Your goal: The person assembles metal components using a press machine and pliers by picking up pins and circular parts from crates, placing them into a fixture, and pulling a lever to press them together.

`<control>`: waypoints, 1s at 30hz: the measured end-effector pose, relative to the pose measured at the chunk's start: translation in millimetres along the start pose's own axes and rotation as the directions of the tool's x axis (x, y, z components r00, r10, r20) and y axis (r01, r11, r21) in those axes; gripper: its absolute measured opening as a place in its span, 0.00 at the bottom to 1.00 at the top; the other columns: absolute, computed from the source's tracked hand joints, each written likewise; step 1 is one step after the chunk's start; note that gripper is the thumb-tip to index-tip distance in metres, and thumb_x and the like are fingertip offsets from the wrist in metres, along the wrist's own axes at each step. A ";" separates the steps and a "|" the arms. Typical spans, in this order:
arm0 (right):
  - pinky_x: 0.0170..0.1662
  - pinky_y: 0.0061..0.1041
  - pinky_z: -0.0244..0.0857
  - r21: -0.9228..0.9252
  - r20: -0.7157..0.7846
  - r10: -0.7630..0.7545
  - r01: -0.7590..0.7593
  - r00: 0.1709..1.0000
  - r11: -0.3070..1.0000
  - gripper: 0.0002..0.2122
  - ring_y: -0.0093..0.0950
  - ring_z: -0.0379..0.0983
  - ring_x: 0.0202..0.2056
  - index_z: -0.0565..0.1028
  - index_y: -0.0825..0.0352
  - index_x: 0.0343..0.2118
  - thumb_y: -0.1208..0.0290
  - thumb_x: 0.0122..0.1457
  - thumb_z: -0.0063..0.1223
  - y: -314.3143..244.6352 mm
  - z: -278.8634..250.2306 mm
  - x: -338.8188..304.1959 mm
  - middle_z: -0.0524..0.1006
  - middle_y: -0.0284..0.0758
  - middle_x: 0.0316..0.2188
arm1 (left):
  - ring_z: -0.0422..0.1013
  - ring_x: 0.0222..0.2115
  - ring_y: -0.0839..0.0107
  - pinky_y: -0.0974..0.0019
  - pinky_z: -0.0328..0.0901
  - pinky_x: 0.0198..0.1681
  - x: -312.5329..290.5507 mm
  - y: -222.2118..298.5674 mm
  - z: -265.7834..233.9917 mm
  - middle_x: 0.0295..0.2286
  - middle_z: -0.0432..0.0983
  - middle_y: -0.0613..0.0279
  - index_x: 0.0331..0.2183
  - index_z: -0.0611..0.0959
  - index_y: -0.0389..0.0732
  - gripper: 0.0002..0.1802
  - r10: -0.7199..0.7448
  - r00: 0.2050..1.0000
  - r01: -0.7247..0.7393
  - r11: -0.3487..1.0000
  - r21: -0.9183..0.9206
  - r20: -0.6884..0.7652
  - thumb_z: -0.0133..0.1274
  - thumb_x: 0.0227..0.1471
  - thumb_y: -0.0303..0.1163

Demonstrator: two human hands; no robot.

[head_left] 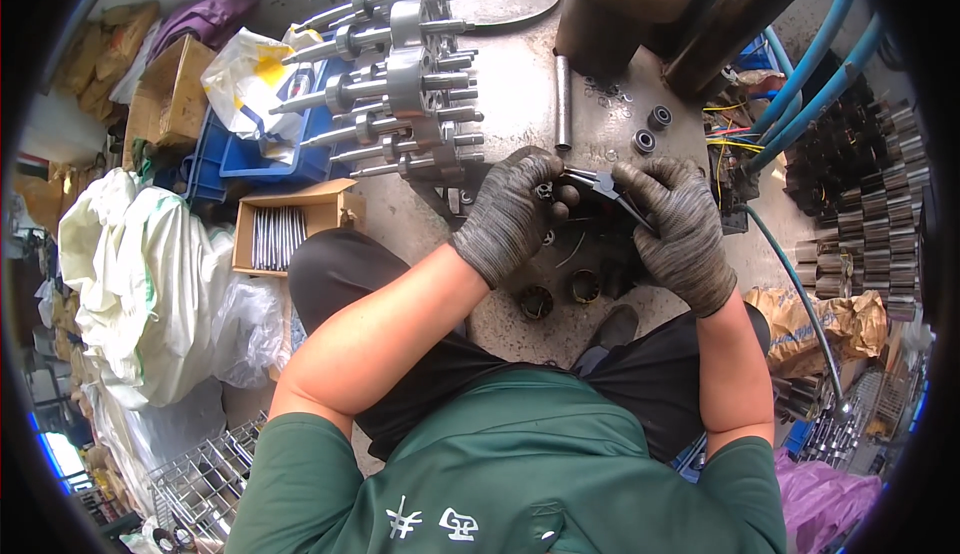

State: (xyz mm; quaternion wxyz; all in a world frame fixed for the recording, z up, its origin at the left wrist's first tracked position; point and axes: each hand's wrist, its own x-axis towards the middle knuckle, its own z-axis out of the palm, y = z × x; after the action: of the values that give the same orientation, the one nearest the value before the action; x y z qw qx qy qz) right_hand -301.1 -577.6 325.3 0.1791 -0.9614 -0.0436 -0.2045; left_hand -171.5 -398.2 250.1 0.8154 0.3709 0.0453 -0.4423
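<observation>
Right hand (684, 222), knit-gloved, grips slender metal pliers (606, 185).

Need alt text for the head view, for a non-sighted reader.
A person's gloved right hand holds pliers, tips toward the gloved left hand, at the near edge of a metal worktop. On it are a slim metal cylinder and two ring-shaped parts; many metal shafts sit at its left.

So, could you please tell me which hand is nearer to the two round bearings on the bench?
Right: the right hand is just on the near side of the bearings, while the left hand is farther off to their left.
</observation>
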 end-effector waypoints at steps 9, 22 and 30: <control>0.44 0.27 0.74 0.637 0.197 0.332 -0.378 0.922 0.672 0.27 0.26 0.78 0.41 0.75 0.69 0.57 0.83 0.51 0.57 -11.3 13.1 7.7 0.79 0.38 0.43 | 0.77 0.30 0.62 0.62 0.75 0.38 8.5 -20.4 -1.3 0.34 0.78 0.53 0.39 0.78 0.35 0.09 -0.072 0.995 0.066 0.995 -0.080 -0.070 0.51 0.60 0.31; 0.53 0.24 0.68 0.715 0.360 0.323 -0.481 0.875 0.508 0.27 0.21 0.72 0.43 0.72 0.69 0.62 0.78 0.57 0.60 -63.6 42.9 44.1 0.78 0.31 0.41 | 0.61 0.63 0.50 0.41 0.53 0.66 13.9 -68.8 -8.4 0.64 0.62 0.50 0.66 0.64 0.49 0.38 -0.454 0.874 0.424 0.541 -0.726 0.172 0.35 0.64 0.61; 0.50 0.24 0.69 0.767 0.404 0.275 -0.487 0.873 0.418 0.26 0.19 0.71 0.41 0.73 0.70 0.61 0.77 0.56 0.60 -55.1 48.3 46.5 0.78 0.30 0.38 | 0.64 0.60 0.50 0.39 0.57 0.62 15.2 -65.9 -1.0 0.61 0.67 0.48 0.64 0.67 0.47 0.41 -0.342 0.939 0.332 0.903 -0.272 0.010 0.32 0.63 0.66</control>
State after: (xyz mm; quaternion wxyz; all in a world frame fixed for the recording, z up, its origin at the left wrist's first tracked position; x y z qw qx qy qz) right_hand -249.1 -508.2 321.1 0.6614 -0.7473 0.0633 -0.0043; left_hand -211.8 -430.0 206.1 0.7683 0.2514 0.1837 -0.5593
